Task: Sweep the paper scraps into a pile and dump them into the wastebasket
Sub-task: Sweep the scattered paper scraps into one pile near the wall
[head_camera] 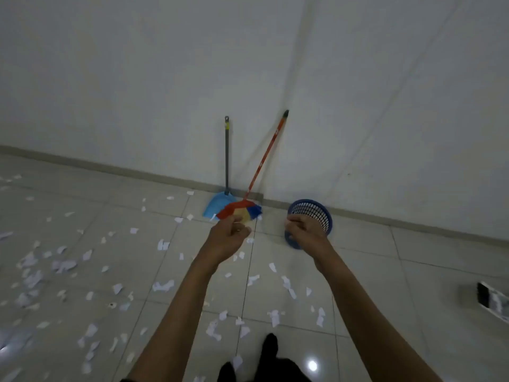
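Note:
White paper scraps (162, 285) lie scattered over the tiled floor, thickest at the left and in front of me. A broom (263, 158) with an orange handle and red, yellow and blue bristles leans against the wall. Beside it stands a light blue dustpan (216, 205) with a grey upright handle. A dark blue mesh wastebasket (321, 209) sits on the floor to the right of the broom. Both arms reach forward. My left hand (230, 235) hovers in front of the broom's bristles and my right hand (304, 230) in front of the wastebasket, fingers loosely curled, nothing visible in either.
A white wall with a grey skirting runs across the back, with a corner behind the broom. A black and white object (493, 299) lies at the right edge of the floor. My dark feet (270, 351) stand at the bottom middle among scraps.

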A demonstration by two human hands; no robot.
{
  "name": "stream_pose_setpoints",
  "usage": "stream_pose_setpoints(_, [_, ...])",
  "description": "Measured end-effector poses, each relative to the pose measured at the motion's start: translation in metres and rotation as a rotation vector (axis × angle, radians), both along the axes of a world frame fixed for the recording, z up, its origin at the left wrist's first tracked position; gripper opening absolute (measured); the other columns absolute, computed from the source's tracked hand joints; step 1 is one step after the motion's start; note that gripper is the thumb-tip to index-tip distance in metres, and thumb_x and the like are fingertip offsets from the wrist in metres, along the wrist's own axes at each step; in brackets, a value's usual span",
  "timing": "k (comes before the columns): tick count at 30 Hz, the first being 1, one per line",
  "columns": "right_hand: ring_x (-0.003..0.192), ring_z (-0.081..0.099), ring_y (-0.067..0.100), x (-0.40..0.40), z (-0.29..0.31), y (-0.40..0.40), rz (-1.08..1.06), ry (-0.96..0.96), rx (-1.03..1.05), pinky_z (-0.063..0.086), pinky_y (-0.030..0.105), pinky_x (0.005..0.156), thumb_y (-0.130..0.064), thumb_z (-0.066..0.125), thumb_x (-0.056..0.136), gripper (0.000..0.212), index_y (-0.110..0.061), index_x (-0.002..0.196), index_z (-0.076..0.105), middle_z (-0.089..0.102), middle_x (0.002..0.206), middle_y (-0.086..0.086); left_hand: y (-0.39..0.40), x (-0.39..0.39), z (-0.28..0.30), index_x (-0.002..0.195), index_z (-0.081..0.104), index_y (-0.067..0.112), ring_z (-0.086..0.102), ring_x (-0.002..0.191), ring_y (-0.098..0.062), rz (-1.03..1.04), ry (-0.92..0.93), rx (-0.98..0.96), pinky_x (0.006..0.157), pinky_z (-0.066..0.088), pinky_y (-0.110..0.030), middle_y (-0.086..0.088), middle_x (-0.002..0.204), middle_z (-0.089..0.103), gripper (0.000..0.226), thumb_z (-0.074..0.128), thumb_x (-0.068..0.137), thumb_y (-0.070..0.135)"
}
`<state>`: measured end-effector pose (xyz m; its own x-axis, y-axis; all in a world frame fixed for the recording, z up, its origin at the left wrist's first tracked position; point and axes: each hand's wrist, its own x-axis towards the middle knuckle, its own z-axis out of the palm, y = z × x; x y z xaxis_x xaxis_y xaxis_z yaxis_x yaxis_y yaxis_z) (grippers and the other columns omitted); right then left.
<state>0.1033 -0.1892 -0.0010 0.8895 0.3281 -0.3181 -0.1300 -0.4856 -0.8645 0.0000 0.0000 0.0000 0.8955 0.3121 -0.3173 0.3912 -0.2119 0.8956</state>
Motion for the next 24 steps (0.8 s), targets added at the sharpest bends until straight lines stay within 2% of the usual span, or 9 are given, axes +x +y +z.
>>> stream_pose_setpoints(2, [0.104, 0.062, 0.016, 0.003, -0.003, 0.004, -0.005, 0.027, 0.002, 0.054, 0.026, 0.086, -0.025, 0.059, 0.094, 0.032, -0.014, 0.124, 0.059, 0.064, 0.111, 0.003, 0.004, 0.001, -0.005, 0.138, 0.046, 0.020, 0.049, 0.105, -0.008, 0.035, 0.049, -0.026, 0.087, 0.036, -0.023, 0.006, 0.117, 0.053, 0.045, 0.055, 0.095, 0.031])
stream_pose_setpoints(7, [0.104, 0.062, 0.016, 0.025, -0.022, 0.016, 0.003, 0.077, 0.012, 0.054, 0.033, 0.093, -0.023, 0.060, 0.094, 0.033, -0.012, 0.125, 0.058, 0.064, 0.112, 0.004, 0.015, 0.020, -0.023, 0.137, 0.048, 0.019, 0.051, 0.107, -0.011, 0.045, 0.105, -0.041, 0.089, 0.038, -0.024, -0.002, 0.129, 0.056, 0.045, 0.055, 0.095, 0.032])
stream_pose_setpoints(13, [0.102, 0.063, 0.016, 0.087, -0.032, 0.037, 0.017, 0.091, 0.057, 0.055, 0.028, 0.088, -0.023, 0.059, 0.095, 0.025, -0.015, 0.118, 0.061, 0.066, 0.107, 0.002, 0.030, 0.080, -0.028, 0.137, 0.048, 0.019, 0.050, 0.104, -0.008, 0.039, 0.137, 0.005, 0.087, 0.036, -0.022, 0.005, 0.115, 0.052, 0.045, 0.056, 0.095, 0.033])
stream_pose_setpoints(17, [0.099, 0.065, 0.017, 0.134, -0.036, 0.047, 0.005, 0.098, 0.080, 0.055, 0.036, 0.092, -0.024, 0.060, 0.093, 0.023, -0.016, 0.115, 0.063, 0.067, 0.105, 0.000, 0.038, 0.129, -0.031, 0.134, 0.050, 0.021, 0.053, 0.110, -0.012, 0.019, 0.164, 0.045, 0.090, 0.039, -0.024, 0.001, 0.124, 0.056, 0.043, 0.056, 0.094, 0.034])
stream_pose_setpoints(20, [0.099, 0.064, 0.019, 0.168, -0.034, 0.053, 0.004, 0.107, 0.093, 0.056, 0.036, 0.091, -0.025, 0.059, 0.094, 0.024, -0.015, 0.116, 0.063, 0.067, 0.103, -0.001, 0.042, 0.163, -0.029, 0.133, 0.052, 0.022, 0.055, 0.112, -0.014, -0.010, 0.187, 0.066, 0.091, 0.041, -0.025, 0.000, 0.124, 0.057, 0.041, 0.056, 0.094, 0.035])
stream_pose_setpoints(24, [0.097, 0.065, 0.020, 0.214, -0.039, 0.061, 0.006, 0.077, 0.120, 0.056, 0.039, 0.090, -0.024, 0.057, 0.094, 0.010, -0.025, 0.098, 0.066, 0.069, 0.099, -0.001, 0.048, 0.212, -0.034, 0.129, 0.055, 0.022, 0.059, 0.105, -0.013, -0.030, 0.177, 0.091, 0.086, 0.045, -0.023, -0.001, 0.119, 0.062, 0.036, 0.054, 0.095, 0.033])
